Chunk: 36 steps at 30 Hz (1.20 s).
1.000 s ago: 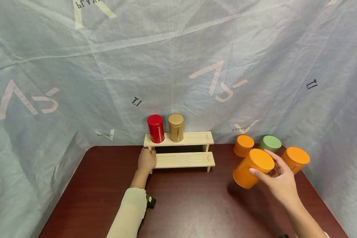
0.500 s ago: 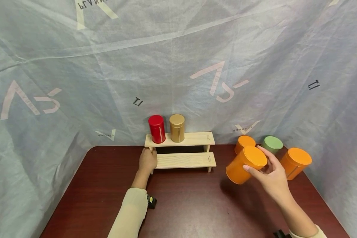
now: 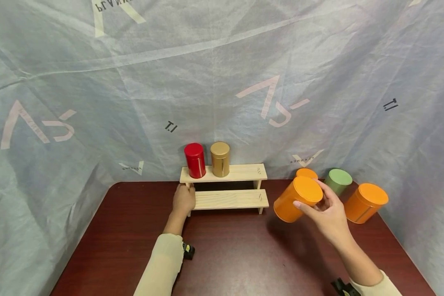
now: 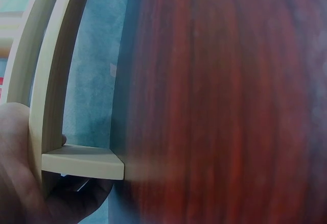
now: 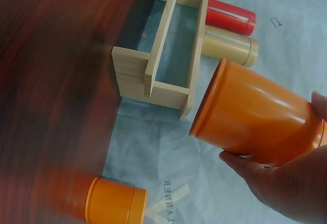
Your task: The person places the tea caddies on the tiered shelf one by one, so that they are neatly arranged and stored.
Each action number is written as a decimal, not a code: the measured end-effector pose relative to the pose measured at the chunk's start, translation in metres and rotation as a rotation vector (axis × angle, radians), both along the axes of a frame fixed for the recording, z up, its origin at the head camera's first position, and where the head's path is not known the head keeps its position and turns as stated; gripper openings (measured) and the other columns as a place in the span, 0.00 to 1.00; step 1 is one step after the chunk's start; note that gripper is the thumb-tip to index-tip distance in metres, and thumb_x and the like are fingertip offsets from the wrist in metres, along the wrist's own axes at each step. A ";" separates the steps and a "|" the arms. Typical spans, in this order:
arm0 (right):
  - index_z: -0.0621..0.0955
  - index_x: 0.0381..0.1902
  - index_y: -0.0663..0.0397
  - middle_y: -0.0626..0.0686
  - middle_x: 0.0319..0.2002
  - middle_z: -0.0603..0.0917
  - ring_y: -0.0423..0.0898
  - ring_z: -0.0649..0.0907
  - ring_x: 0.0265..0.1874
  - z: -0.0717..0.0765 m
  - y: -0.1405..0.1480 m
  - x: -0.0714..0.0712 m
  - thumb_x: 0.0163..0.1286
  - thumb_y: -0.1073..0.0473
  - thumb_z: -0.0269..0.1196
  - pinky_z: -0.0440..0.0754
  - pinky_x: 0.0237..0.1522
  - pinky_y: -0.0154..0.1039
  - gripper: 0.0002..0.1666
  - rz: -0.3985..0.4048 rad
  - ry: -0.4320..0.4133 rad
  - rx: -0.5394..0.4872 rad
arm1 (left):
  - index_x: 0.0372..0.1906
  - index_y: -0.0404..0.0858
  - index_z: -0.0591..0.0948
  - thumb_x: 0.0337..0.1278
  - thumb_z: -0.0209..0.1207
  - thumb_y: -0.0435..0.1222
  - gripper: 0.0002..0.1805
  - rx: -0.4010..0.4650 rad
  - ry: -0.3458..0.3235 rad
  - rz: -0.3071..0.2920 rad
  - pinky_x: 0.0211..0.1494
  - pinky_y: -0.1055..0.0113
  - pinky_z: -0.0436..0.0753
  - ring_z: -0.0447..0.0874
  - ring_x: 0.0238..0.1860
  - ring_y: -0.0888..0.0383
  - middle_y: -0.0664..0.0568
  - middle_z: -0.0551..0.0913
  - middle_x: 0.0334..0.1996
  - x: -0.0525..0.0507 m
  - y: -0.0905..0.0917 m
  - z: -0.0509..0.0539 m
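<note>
1. Right of the rack (image 3: 231, 200), a tilted orange tin (image 3: 293, 204) is held above the table (image 3: 240, 255), pinched by the right hand (image 3: 328, 214).
2. The rack's left end is gripped by the left hand (image 3: 183, 200).
3. A red tin (image 3: 195, 161) and a gold tin (image 3: 220, 160) are stood on the rack's upper tier.
4. Also right of the rack, a green tin (image 3: 338, 181) and two other orange tins (image 3: 366, 203) are noted.
</note>
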State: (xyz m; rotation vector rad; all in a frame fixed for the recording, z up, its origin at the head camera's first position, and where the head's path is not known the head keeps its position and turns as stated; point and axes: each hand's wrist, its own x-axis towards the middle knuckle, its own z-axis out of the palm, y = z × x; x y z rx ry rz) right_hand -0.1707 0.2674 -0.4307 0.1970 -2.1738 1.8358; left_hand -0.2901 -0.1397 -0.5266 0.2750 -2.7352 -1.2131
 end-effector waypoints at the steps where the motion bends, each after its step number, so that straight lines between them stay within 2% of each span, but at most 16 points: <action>1: 0.70 0.76 0.59 0.35 0.58 0.83 0.29 0.85 0.52 0.000 -0.001 -0.001 0.62 0.73 0.74 0.82 0.54 0.20 0.46 0.002 0.002 0.009 | 0.40 0.30 0.85 0.83 0.45 0.39 0.22 0.005 -0.007 -0.001 0.32 0.59 0.79 0.77 0.30 0.48 0.37 0.79 0.45 0.000 0.000 0.000; 5: 0.69 0.77 0.57 0.35 0.59 0.83 0.29 0.84 0.53 -0.001 -0.004 -0.003 0.63 0.72 0.74 0.81 0.55 0.20 0.46 0.015 0.007 0.037 | 0.39 0.31 0.83 0.83 0.44 0.39 0.21 0.010 -0.013 -0.001 0.32 0.59 0.79 0.78 0.30 0.47 0.37 0.79 0.44 0.000 0.000 0.001; 8: 0.69 0.77 0.57 0.36 0.59 0.82 0.29 0.84 0.53 -0.002 -0.006 -0.005 0.64 0.71 0.74 0.81 0.56 0.20 0.45 0.025 0.008 0.044 | 0.37 0.31 0.83 0.83 0.44 0.39 0.22 0.001 -0.011 0.001 0.36 0.56 0.81 0.80 0.32 0.46 0.36 0.79 0.46 0.001 0.001 0.001; 13: 0.70 0.76 0.57 0.36 0.58 0.83 0.30 0.85 0.53 -0.003 -0.011 -0.008 0.65 0.71 0.74 0.81 0.56 0.21 0.44 0.035 -0.005 0.018 | 0.28 0.32 0.82 0.82 0.45 0.38 0.24 -0.009 -0.002 0.006 0.40 0.51 0.83 0.80 0.34 0.44 0.35 0.80 0.46 0.002 0.002 0.002; 17: 0.71 0.75 0.57 0.34 0.55 0.85 0.30 0.85 0.51 -0.002 -0.015 -0.009 0.64 0.69 0.75 0.83 0.54 0.22 0.43 0.025 -0.025 0.017 | 0.29 0.32 0.81 0.82 0.45 0.38 0.23 -0.010 0.003 0.012 0.41 0.50 0.83 0.80 0.34 0.44 0.35 0.80 0.45 0.004 0.002 0.004; 21: 0.73 0.73 0.58 0.32 0.53 0.86 0.29 0.86 0.50 -0.002 -0.019 -0.010 0.63 0.68 0.76 0.84 0.53 0.22 0.42 0.009 -0.045 0.024 | 0.33 0.31 0.81 0.82 0.45 0.38 0.21 -0.003 0.002 0.016 0.39 0.51 0.82 0.79 0.33 0.45 0.36 0.79 0.44 0.004 0.003 0.004; 28: 0.72 0.74 0.61 0.29 0.51 0.88 0.28 0.87 0.49 -0.004 -0.026 -0.015 0.60 0.69 0.78 0.85 0.51 0.24 0.46 0.020 -0.071 -0.010 | 0.27 0.34 0.82 0.82 0.44 0.39 0.25 -0.012 -0.002 0.010 0.36 0.55 0.81 0.78 0.32 0.46 0.37 0.79 0.44 0.001 0.002 0.001; 36: 0.70 0.73 0.63 0.28 0.52 0.87 0.28 0.87 0.49 -0.008 -0.033 -0.022 0.57 0.70 0.79 0.85 0.52 0.23 0.48 0.038 -0.065 -0.013 | 0.26 0.34 0.82 0.82 0.45 0.38 0.25 -0.011 0.001 0.005 0.33 0.59 0.78 0.78 0.31 0.48 0.37 0.79 0.44 0.002 0.001 0.001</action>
